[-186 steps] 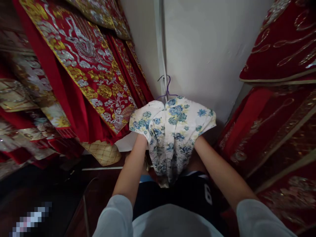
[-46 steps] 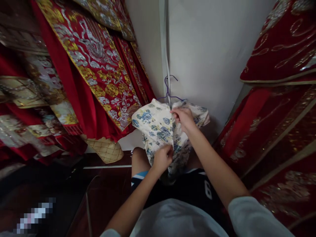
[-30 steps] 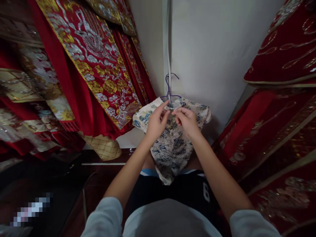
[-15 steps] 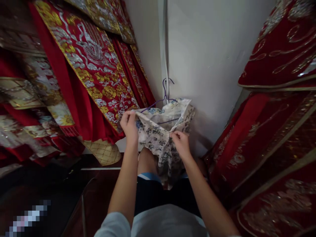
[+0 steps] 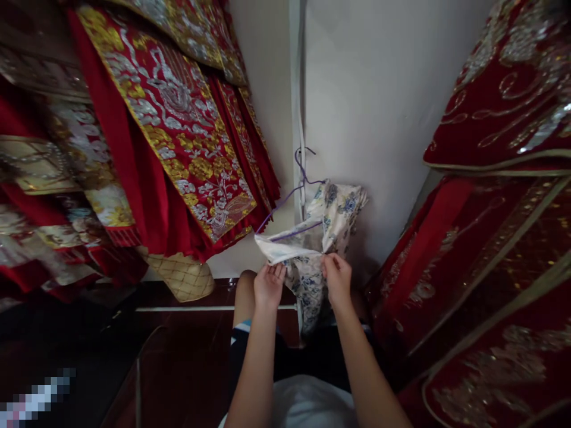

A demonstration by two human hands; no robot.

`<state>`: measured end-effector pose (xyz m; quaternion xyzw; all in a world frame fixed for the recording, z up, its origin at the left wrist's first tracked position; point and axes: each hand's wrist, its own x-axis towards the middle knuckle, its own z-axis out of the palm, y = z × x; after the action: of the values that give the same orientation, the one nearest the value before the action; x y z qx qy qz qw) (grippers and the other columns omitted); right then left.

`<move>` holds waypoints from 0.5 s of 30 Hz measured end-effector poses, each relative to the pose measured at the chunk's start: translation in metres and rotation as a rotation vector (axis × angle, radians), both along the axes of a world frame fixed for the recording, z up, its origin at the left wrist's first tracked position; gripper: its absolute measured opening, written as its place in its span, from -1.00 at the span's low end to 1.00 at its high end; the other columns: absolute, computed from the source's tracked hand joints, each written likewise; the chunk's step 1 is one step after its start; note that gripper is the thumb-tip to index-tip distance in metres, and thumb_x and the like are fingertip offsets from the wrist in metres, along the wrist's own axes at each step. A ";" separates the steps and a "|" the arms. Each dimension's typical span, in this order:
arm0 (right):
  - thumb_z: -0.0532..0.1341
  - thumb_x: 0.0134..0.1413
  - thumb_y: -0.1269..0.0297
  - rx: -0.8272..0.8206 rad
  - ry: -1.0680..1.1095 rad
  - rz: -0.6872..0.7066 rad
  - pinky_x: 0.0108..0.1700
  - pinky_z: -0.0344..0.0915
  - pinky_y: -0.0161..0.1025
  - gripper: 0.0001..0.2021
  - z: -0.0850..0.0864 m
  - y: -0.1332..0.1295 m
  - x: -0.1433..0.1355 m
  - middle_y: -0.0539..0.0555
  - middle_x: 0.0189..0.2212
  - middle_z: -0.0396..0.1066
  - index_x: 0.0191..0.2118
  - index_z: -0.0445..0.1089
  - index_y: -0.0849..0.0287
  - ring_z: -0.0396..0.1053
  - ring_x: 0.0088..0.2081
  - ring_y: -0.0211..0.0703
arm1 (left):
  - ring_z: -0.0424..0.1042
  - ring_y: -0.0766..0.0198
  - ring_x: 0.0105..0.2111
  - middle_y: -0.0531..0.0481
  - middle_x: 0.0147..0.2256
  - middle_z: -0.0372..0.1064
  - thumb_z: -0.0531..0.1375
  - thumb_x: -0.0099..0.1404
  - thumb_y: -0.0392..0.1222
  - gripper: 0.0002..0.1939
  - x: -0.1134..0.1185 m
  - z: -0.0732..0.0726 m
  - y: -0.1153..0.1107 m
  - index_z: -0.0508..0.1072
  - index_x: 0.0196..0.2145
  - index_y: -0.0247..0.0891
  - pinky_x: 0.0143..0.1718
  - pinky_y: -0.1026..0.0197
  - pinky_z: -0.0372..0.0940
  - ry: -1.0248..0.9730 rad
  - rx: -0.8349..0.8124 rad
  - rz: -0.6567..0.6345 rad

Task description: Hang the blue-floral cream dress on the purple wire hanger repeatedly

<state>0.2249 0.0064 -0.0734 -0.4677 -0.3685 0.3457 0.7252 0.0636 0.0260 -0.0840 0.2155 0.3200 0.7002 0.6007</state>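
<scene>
A white garment (image 5: 310,286) with blue and dark flowers hangs from a thin purple hanger (image 5: 282,204), whose hook sits against a pale vertical strip. My left hand (image 5: 269,285) has its fingers curled at the lower left of the opening, on the white edge. At the right of that edge, my right hand (image 5: 338,278) pinches the fabric. Between the hands the edge is stretched fairly straight. The hanger's left shoulder is bare, while fabric covers its right end. The garment's lower part falls between my knees.
Red embroidered robes (image 5: 173,119) hang on the left, with a quilted cream piece (image 5: 182,276) below them. More dark red embroidered clothes (image 5: 499,125) stand close on the right. A pale wall (image 5: 366,107) is in front. A thin light rod (image 5: 187,308) lies low near the dark floor.
My left hand has moved down and right along the garment's edge. The left side of the fabric has come off the hanger's left shoulder. My right hand has shifted slightly right and down.
</scene>
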 end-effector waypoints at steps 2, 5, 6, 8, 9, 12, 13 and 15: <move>0.20 -0.08 0.14 0.010 0.060 -0.035 -0.58 -0.08 -0.31 -0.78 -0.004 0.001 0.005 -0.14 -0.72 0.07 -0.57 0.21 0.11 -0.03 -0.63 -0.32 | 0.48 0.20 -0.35 -0.04 -0.42 0.46 0.24 0.10 -0.19 -0.90 0.001 0.001 -0.004 0.43 -0.45 -0.28 -0.11 0.09 0.37 0.208 0.014 -0.009; 0.18 -0.07 0.18 0.019 0.117 -0.114 -0.58 -0.10 -0.32 -0.83 -0.012 0.002 0.010 -0.16 -0.71 0.05 -0.54 0.24 0.12 -0.05 -0.64 -0.32 | 0.46 0.09 -0.25 -0.08 -0.40 0.50 0.29 0.01 -0.26 -0.90 -0.001 -0.002 -0.009 0.50 -0.44 -0.28 -0.11 0.12 0.31 0.681 0.083 -0.003; 0.17 -0.08 0.19 0.018 0.117 -0.146 -0.58 -0.10 -0.32 -0.84 -0.015 0.002 0.012 -0.16 -0.71 0.05 -0.54 0.24 0.12 -0.05 -0.63 -0.32 | 0.46 0.07 -0.23 -0.09 -0.41 0.51 0.28 0.01 -0.29 -0.92 -0.001 -0.006 -0.010 0.51 -0.44 -0.28 -0.11 0.12 0.29 0.835 0.105 -0.018; 0.17 -0.08 0.19 0.005 0.065 -0.205 -0.56 -0.08 -0.32 -0.83 -0.022 0.002 0.017 -0.15 -0.69 0.06 -0.55 0.24 0.13 -0.03 -0.62 -0.32 | 0.46 0.07 -0.24 -0.08 -0.41 0.50 0.23 0.08 -0.28 -0.93 0.002 -0.013 -0.012 0.51 -0.43 -0.28 -0.11 0.12 0.27 1.069 0.172 -0.072; 0.17 -0.07 0.18 -0.008 0.013 -0.229 -0.55 -0.06 -0.32 -0.82 -0.025 0.002 0.020 -0.14 -0.69 0.07 -0.55 0.24 0.13 -0.01 -0.61 -0.31 | 0.45 0.09 -0.27 -0.07 -0.42 0.48 0.21 0.12 -0.25 -0.92 0.005 -0.017 -0.013 0.50 -0.43 -0.29 -0.13 0.14 0.26 1.090 0.209 -0.105; 0.16 -0.03 0.16 -0.037 -0.185 -0.310 -0.49 -0.01 -0.30 -0.75 -0.029 0.000 0.026 -0.12 -0.68 0.05 -0.60 0.19 0.12 0.01 -0.57 -0.29 | 0.35 0.24 -0.40 0.03 -0.49 0.37 0.17 0.24 -0.10 -0.79 0.014 -0.016 -0.019 0.43 -0.44 -0.29 -0.27 0.25 0.23 0.951 0.297 -0.178; 0.16 -0.02 0.15 -0.034 -0.233 -0.327 -0.47 0.02 -0.29 -0.73 -0.028 0.000 0.027 -0.11 -0.68 0.06 -0.61 0.18 0.12 0.03 -0.55 -0.28 | 0.31 0.28 -0.42 0.06 -0.50 0.32 0.17 0.27 -0.06 -0.76 0.016 -0.012 -0.022 0.40 -0.44 -0.29 -0.30 0.27 0.20 0.885 0.320 -0.199; 0.16 0.01 0.10 -0.019 -0.251 -0.269 -0.43 0.09 -0.28 -0.72 -0.024 -0.001 0.025 -0.08 -0.64 0.16 -0.58 0.24 0.14 0.11 -0.52 -0.24 | 0.29 0.31 -0.40 0.06 -0.45 0.31 0.18 0.30 -0.01 -0.72 0.020 0.000 -0.030 0.37 -0.42 -0.29 -0.30 0.30 0.19 0.783 0.378 -0.267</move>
<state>0.2495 0.0058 -0.0977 -0.5592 -0.3870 0.1881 0.7087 0.0839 -0.0035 -0.0837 0.6095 0.3589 0.5284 0.4696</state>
